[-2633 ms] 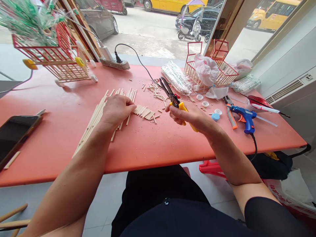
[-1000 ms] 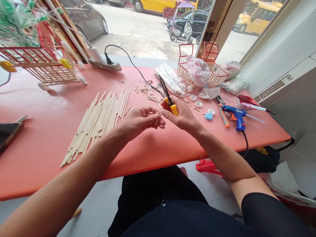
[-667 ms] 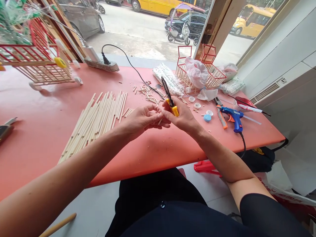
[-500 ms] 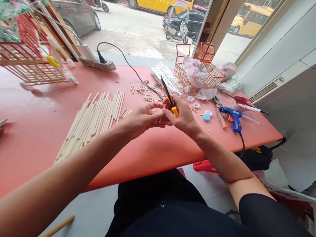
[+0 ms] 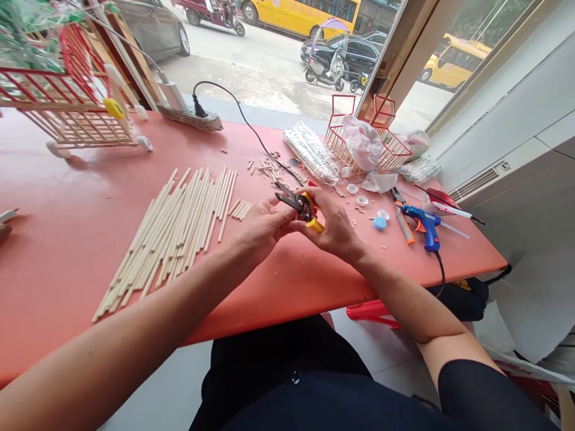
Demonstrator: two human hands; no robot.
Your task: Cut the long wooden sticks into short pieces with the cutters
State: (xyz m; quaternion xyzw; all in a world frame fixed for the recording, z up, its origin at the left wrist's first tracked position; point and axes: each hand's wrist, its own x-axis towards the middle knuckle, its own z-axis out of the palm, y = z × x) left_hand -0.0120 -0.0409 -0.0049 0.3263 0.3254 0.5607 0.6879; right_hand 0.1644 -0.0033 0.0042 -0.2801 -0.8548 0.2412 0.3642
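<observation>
My right hand (image 5: pixel 331 226) is wrapped round the yellow handles of a pair of pliers (image 5: pixel 296 205), whose dark jaws are parted and point left over my left fingers. My left hand (image 5: pixel 265 227) is closed, its fingertips pinched together beside my right fingertips; whatever they hold is too small to make out. Left of my hands, many long wooden sticks (image 5: pixel 179 221) lie on the pink table (image 5: pixel 278 281), with a few short sticks (image 5: pixel 240 209) beside them. Small cut pieces (image 5: pixel 272 170) are scattered behind my hands.
On the right lie a blue glue gun (image 5: pixel 424 224), orange-handled pliers (image 5: pixel 404 224), a blue cap (image 5: pixel 380 223) and white caps. Behind stand a small stick basket (image 5: pixel 393 149) and a wrapped bundle (image 5: pixel 309 149). A stick cart (image 5: pixel 85 120) stands back left; a power strip (image 5: pixel 191 117) sits nearby.
The pliers have swung from upright to pointing left, and their jaws have parted. My left fingers have drawn together from a looser spread. The view has shifted slightly.
</observation>
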